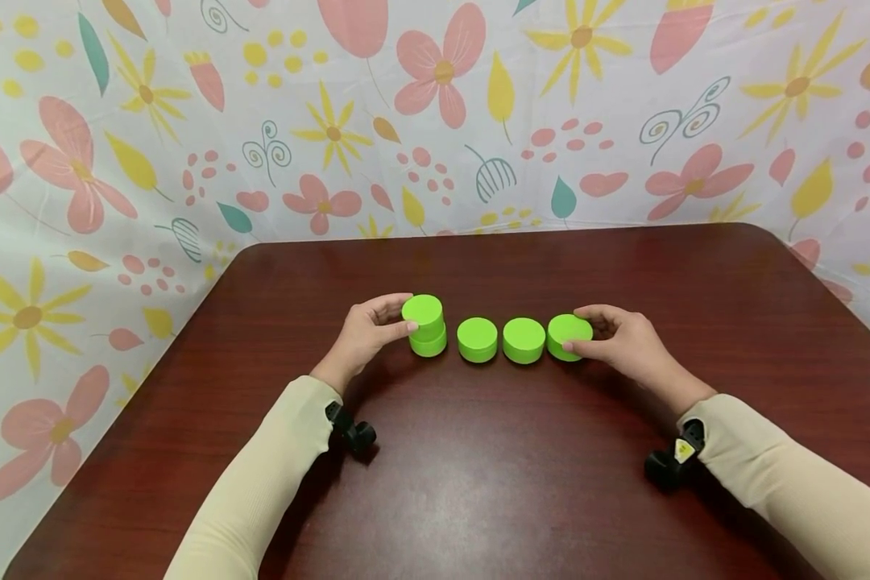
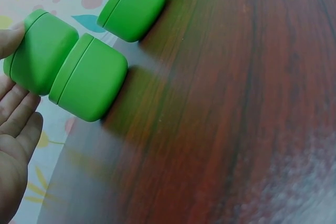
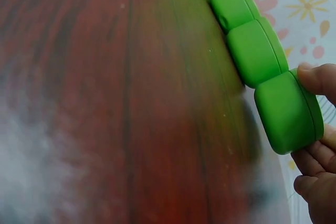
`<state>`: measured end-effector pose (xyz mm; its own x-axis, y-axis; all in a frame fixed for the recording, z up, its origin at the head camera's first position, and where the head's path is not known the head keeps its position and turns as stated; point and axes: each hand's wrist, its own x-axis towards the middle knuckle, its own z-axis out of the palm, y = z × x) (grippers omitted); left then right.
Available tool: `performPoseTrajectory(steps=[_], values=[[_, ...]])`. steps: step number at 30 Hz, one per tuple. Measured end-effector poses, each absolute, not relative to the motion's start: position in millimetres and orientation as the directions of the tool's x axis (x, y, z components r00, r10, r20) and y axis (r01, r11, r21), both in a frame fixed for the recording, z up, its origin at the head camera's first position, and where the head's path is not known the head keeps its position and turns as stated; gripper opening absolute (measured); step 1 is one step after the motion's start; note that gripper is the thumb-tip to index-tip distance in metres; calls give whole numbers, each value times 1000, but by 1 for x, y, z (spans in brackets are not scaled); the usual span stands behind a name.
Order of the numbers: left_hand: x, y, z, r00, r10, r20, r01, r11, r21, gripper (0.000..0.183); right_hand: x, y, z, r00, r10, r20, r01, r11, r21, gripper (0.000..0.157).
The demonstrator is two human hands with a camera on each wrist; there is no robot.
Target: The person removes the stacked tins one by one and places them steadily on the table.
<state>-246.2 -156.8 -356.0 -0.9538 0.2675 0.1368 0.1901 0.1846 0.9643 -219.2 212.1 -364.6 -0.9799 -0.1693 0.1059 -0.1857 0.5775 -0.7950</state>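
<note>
My left hand (image 1: pixel 363 332) pinches a round, lidded lime-green jar (image 1: pixel 424 312) between thumb and fingers. This jar sits on top of a matching lower jar (image 1: pixel 428 346), and in the left wrist view the held jar (image 2: pixel 44 51) meets the lid of the lower one (image 2: pixel 94 82). At the other end of the row, my right hand (image 1: pixel 629 345) grips a green jar (image 1: pixel 565 330) by its sides, thumb at the front. Between the hands stand two more upright green jars, a left one (image 1: pixel 477 340) and a right one (image 1: pixel 524 340).
The jars line up across a dark reddish-brown wooden table (image 1: pixel 464 467). Behind it hangs a white cloth (image 1: pixel 225 72) with printed flowers and leaves. Each wrist wears a small black camera, one at the left wrist (image 1: pixel 351 428) and one at the right (image 1: pixel 674 461).
</note>
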Motion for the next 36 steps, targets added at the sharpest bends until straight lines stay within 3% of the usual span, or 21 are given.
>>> performPoseTrajectory(steps=[18, 27, 36], values=[[-249, -157, -359, -957, 245, 154, 197, 165, 966, 46, -221, 211, -368, -984, -170, 50, -134, 526, -840, 59], [-252, -157, -360, -948, 284, 146, 195, 153, 969, 49, -218, 213, -352, -989, -150, 3, -78, 496, -865, 72], [-250, -162, -357, -936, 345, 69, 154, 227, 962, 61, -229, 173, -316, -979, -183, 94, -168, 453, -875, 60]])
